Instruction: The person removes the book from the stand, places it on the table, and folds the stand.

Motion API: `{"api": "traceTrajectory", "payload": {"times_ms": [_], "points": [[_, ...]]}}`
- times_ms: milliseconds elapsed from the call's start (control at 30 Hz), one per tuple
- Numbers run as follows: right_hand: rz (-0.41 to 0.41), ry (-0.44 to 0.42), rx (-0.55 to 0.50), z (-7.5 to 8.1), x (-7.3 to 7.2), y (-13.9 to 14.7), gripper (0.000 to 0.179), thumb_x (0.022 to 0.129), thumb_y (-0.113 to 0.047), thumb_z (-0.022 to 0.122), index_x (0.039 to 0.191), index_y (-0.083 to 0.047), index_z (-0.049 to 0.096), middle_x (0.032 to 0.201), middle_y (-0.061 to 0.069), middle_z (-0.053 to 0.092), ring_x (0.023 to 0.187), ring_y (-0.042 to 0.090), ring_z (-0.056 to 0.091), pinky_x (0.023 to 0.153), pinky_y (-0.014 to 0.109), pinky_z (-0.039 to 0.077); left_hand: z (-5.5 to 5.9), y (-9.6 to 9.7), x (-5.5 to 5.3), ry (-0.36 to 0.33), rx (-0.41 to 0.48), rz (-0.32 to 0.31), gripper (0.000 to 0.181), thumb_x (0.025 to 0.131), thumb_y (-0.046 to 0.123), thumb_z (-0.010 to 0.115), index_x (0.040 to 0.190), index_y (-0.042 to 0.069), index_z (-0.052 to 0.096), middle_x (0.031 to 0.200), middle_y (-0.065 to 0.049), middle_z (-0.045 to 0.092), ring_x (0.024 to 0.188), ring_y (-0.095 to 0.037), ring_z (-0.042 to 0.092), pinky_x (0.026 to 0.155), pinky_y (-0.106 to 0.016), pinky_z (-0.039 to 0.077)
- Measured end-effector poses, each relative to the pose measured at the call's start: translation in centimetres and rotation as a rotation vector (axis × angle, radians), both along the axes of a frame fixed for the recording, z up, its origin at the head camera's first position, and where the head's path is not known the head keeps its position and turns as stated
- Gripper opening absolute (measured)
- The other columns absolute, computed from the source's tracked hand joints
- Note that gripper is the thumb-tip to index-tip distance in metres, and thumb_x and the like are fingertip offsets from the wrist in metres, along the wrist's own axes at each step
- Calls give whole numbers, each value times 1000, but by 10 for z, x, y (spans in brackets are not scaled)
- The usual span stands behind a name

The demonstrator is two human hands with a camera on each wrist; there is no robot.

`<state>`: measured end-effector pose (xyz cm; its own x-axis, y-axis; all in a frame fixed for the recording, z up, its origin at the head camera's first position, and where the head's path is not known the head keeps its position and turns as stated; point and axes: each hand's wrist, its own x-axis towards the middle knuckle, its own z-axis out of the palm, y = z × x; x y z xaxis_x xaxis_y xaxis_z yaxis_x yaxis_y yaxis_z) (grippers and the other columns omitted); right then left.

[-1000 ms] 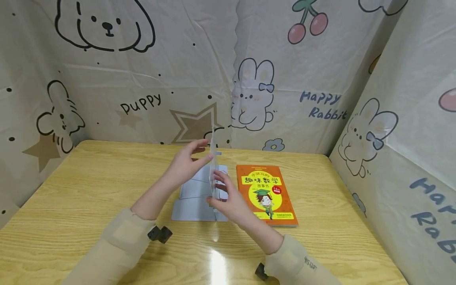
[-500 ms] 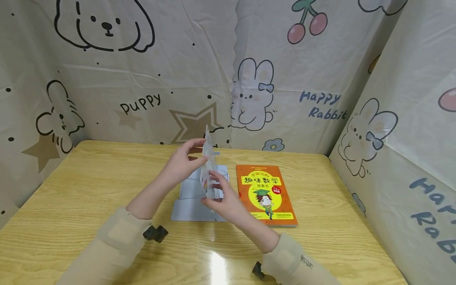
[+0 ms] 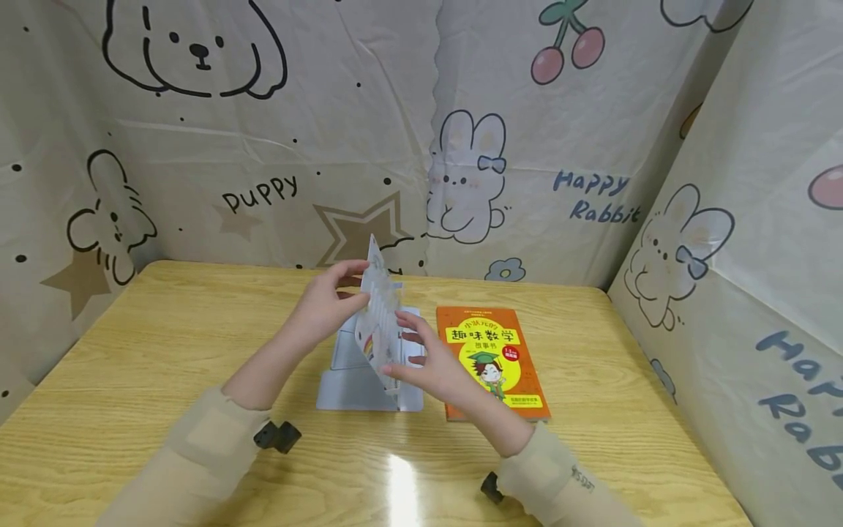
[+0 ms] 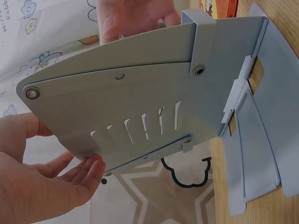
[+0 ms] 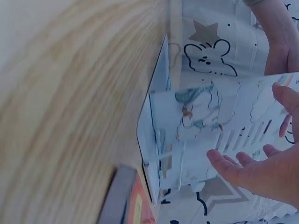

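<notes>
A pale blue-grey metal book stand has its flat base (image 3: pixel 358 391) on the table and its hinged panel (image 3: pixel 378 315) raised, tilted to the left. A rainbow print shows on the panel's face. My left hand (image 3: pixel 323 304) pinches the panel's outer edge between thumb and fingers. In the left wrist view, the slotted back (image 4: pixel 140 100) with rivets and side clips faces the left hand (image 4: pixel 51 186). My right hand (image 3: pixel 428 359) is on the printed side, fingers spread, its thumb at the panel's lower edge. In the right wrist view, the right hand's fingers (image 5: pixel 219 161) lie close to the print; contact is unclear.
An orange book (image 3: pixel 520 366) with a yellow cartoon cover lies flat just right of the stand. The wooden table (image 3: pixel 165 351) reaches back to a cartoon-printed cloth (image 3: pixel 276 132), and more cloth hangs at both sides.
The panel has swung left from nearly edge-on, so its printed face shows. My left hand moved left with it, while the right hand ended slightly right of where it was half a second ago.
</notes>
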<state>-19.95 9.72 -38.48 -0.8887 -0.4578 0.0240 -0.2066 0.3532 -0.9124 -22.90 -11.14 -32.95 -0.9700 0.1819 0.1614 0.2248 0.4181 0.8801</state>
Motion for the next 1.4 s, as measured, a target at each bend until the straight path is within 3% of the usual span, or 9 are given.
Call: {"api": "traceTrajectory", "payload": {"times_ms": [200,633,933,1233,1400], "points": [[-47,107,81,2,-11,8,77,80,-24,76,145,-20,34,145,0,39,132,28,40,101,48,43,0,-7,0,-14,-27,20,52,87,8,56,138,8,45,137,-14,47,116,-31,53,97,-42,47],[-11,361,295,4,-25,21,73,82,-30,74,143,-18,38,148,2,37,132,22,39,103,42,42,-6,-30,2,-19,-75,46,53,84,3,53,137,4,46,134,-16,50,116,-32,51,95,-43,47],[34,398,357,-2,-38,25,75,81,-36,74,143,-18,37,148,1,36,134,21,38,104,42,41,-15,-45,4,-48,-72,73,54,84,4,52,137,6,46,136,-13,49,111,-28,52,83,-33,48],[42,334,356,-14,-50,30,77,81,-33,75,145,-19,35,151,3,33,139,23,30,110,47,33,-26,-56,5,-94,-77,91,54,85,6,52,139,5,45,136,-16,49,115,-32,51,87,-36,47],[37,304,380,-17,-56,32,80,80,-35,75,146,-21,33,152,2,30,140,23,27,112,48,28,-31,-62,5,-111,-81,101,54,85,7,51,139,6,46,134,-16,50,114,-31,51,82,-29,47]]}}
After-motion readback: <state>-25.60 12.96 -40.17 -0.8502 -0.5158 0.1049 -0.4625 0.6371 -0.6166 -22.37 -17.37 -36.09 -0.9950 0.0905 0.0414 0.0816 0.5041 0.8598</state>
